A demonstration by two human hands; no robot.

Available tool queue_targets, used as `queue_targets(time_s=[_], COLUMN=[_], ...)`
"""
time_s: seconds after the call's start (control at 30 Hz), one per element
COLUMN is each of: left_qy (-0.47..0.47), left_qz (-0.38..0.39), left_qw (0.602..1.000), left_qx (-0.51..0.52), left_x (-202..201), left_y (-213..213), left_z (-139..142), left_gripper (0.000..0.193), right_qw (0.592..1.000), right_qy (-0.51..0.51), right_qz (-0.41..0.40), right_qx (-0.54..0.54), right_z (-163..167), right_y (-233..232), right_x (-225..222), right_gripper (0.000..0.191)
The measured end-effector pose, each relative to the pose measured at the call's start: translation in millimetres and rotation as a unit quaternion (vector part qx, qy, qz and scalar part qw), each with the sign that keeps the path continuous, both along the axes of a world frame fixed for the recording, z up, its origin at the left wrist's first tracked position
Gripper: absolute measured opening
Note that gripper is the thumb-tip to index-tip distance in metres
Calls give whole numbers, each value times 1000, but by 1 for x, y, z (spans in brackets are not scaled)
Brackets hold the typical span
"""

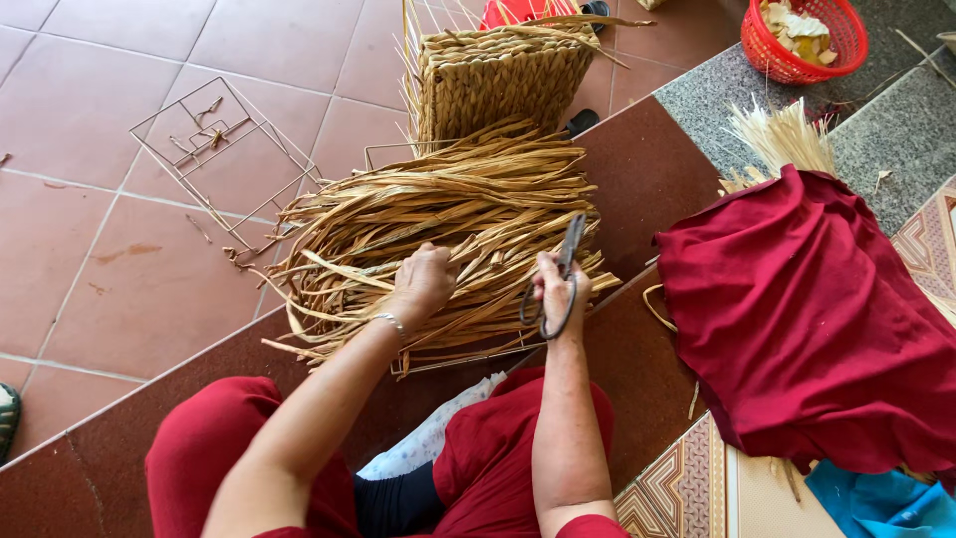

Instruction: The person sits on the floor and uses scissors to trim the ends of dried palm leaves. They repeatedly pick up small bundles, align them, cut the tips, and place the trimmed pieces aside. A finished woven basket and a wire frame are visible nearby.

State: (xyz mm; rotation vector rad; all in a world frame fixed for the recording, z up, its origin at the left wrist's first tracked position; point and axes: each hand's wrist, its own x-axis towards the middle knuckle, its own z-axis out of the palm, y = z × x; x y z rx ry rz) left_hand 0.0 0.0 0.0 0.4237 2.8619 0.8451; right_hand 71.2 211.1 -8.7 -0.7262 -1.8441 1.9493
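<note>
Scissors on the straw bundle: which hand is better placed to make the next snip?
Right. The right hand already holds the scissors, blades pointing up over the straw bundle. The left hand is pressed into the strands, likely steadying them.

At frame centre the left hand (423, 282) grips strands in a heap of dried straw (448, 224); just right of it the right hand (554, 291) holds scissors (563, 274), blades up; a woven basket (495, 78) stands above; a red cloth (807, 329) lies right; a wire frame (214, 154) rests upper left.
</note>
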Motion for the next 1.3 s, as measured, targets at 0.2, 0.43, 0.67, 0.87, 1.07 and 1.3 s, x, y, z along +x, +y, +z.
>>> queue_targets(time_s=[0.2, 0.43, 0.67, 0.87, 1.07, 1.3], left_qy=[-121, -99, -86, -72, -24, -34], left_qz=[-61, -91, 30, 9, 29, 24], left_qw=[985, 926, 808, 777, 775, 781], left_qx=[106, 351, 582, 625, 631, 623], left_x=[62, 96, 84, 100, 130, 143], left_y=[-39, -86, -105, -143, -167, -181], left_z=[37, 53, 81, 118, 117, 107], left_gripper=[21, 27, 28, 24, 21, 14], right_qw=[988, 966, 951, 935, 915, 916], right_qy=[67, 145, 114, 120, 138, 153], right_qz=[108, 193, 286, 331, 378, 369], right_qx=[-91, -89, -15, 44, 46, 44], right_z=[18, 43, 66, 78, 88, 116], right_y=[-57, -99, -157, -195, -218, -216], right_x=[-6, 28, 92, 102, 113, 123], right_gripper=[13, 27, 27, 27, 22, 55])
